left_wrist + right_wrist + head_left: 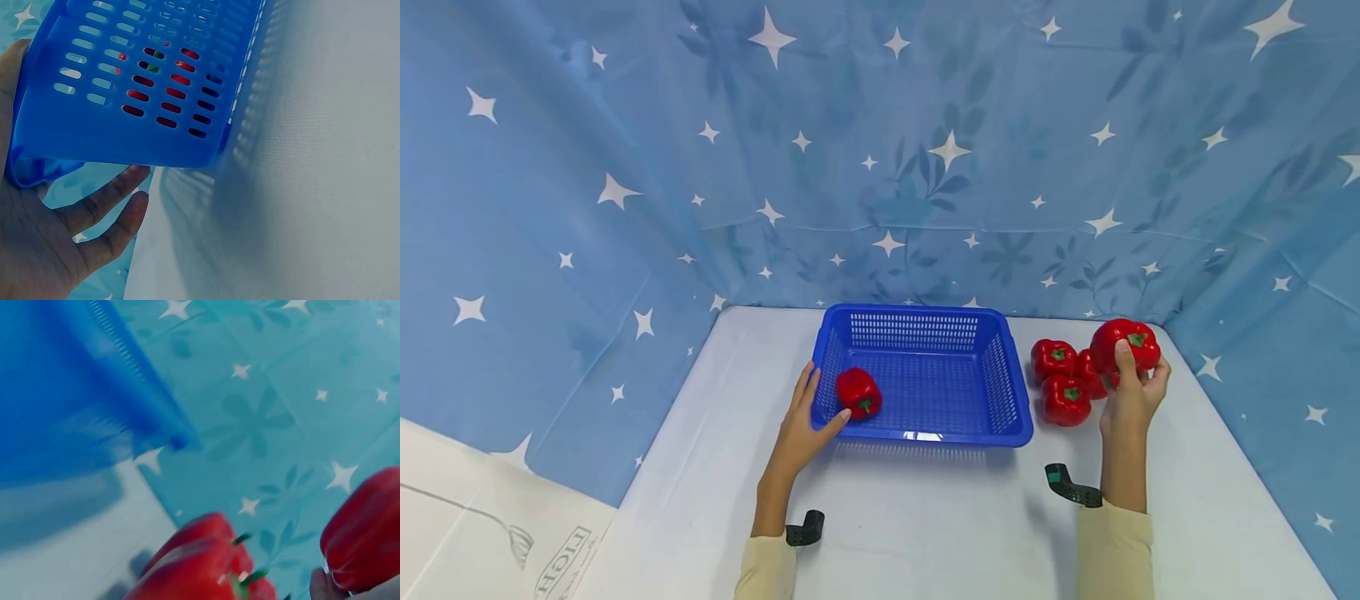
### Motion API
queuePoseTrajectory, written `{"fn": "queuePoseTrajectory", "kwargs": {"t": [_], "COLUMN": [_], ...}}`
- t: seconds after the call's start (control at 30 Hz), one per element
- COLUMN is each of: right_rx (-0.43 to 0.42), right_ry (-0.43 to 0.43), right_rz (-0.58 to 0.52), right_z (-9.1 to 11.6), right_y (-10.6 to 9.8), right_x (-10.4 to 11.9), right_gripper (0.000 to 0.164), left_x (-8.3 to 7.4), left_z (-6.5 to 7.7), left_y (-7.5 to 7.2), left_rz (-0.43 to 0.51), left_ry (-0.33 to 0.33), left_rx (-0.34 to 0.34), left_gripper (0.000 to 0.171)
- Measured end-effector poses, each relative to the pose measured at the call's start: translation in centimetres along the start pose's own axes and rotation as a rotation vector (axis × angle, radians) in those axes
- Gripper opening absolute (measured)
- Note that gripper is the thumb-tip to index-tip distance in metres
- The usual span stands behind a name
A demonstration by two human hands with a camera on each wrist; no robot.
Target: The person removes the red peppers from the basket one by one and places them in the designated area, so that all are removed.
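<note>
My right hand (1131, 404) grips a red bell pepper (1116, 342) above the table's right side, thumb on its near face. Just left of it, several more red bell peppers (1065, 401) sit close together, partly hidden by the held one and the hand. A blue plastic basket (917, 437) with slotted walls stands mid-table, one red bell pepper (858, 392) lying at its left end. My left hand (797, 437) rests at the basket's near left corner, thumb over the rim and fingers spread straight along the outside; the left wrist view shows two fingers (112, 240) apart from the wall.
A white-covered table (910, 517) bears everything. Blue star-patterned cloth (850, 167) hangs behind and at both sides. Dark wrist mounts (805, 528) are worn on both forearms. Printed white material (497, 517) shows at the lower left.
</note>
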State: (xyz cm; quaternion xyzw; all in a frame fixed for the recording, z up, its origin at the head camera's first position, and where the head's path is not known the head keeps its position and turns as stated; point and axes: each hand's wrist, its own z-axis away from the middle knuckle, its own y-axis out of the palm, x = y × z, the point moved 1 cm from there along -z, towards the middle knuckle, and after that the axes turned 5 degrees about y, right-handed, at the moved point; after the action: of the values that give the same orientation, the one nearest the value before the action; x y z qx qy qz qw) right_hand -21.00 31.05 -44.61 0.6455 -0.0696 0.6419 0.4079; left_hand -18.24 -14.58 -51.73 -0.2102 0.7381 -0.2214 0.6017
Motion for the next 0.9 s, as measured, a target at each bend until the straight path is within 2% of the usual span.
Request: {"fn": "queuePoseTrajectory", "kwargs": {"t": [0.2,0.4,0.67,0.9], "right_rx": [-0.129,-0.194,-0.226,-0.235], "right_ry": [-0.034,0.035,0.161,0.204], "right_rz": [0.098,0.179,0.277,0.327], "right_z": [-0.1,0.0,0.5,0.8], "right_y": [-2.5,-4.9,-6.6,-7.1], "right_x": [-1.7,-3.0,-4.9,-6.0], "right_gripper": [0.073,0.081,0.088,0.089], "left_x": [0.1,0.1,0.2,0.1], "left_z": [0.0,-0.1,-0.1,0.0], "left_y": [0.0,0.0,-0.1,0.0], "left_rz": [0.003,0.004,-0.007,0.002], "left_ry": [-0.005,-0.001,0.007,0.002], "left_rx": [0.008,0.005,0.001,0.004], "left_gripper": [0.095,0.095,0.094,0.095]}}
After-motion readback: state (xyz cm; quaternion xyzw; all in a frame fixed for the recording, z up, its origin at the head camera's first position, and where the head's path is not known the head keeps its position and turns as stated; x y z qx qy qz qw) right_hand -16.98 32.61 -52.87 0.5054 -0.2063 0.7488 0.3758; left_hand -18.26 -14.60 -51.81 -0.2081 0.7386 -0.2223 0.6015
